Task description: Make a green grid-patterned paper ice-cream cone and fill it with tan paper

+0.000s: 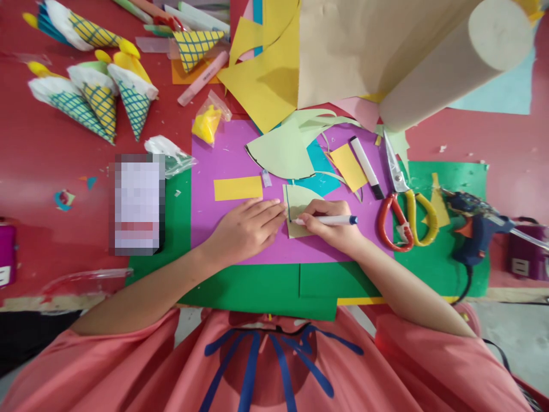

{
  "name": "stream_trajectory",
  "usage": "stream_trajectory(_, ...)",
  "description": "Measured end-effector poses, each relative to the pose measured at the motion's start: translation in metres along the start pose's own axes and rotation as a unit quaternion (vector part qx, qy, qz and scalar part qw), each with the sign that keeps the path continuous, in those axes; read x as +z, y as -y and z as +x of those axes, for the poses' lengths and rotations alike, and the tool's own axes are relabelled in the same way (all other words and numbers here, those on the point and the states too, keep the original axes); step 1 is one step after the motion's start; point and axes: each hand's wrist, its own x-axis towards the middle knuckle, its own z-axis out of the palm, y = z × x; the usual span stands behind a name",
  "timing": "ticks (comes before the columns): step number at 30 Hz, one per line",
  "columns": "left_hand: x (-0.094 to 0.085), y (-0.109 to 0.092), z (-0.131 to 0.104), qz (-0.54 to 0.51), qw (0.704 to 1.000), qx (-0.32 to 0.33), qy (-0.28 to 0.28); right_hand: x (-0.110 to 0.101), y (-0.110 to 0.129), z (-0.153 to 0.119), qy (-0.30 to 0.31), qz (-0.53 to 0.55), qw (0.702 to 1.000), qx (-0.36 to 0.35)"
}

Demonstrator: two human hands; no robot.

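Note:
My right hand [332, 224] is closed round a white marker with a dark blue end [343, 220]. Its tip rests on a pale green paper piece [302, 197], which bears a dark line along its left edge. Flat on the purple sheet [227, 229], my left hand [253, 226] has its fingers stretched out, the tips at that piece's left edge. A yellow paper strip [238, 188] lies just beyond the left hand. Farther off is a larger pale green fan-shaped paper [281, 150] with black marks on its rim.
Scissors [401, 200], a white marker with a black cap [366, 167] and a blue glue gun [476, 237] lie to the right. Decorated paper cones [92, 103] sit at the upper left. A large paper roll [446, 68] stands behind, and a blurred-out rectangular object [137, 206] lies left.

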Motion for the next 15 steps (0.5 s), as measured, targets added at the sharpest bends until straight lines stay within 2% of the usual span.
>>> stream_trajectory(15, 0.0016, 0.0004, -0.0015, -0.022, 1.0, -0.011, 0.013, -0.0026, -0.0022, -0.0017, 0.061, -0.015, 0.997, -0.036)
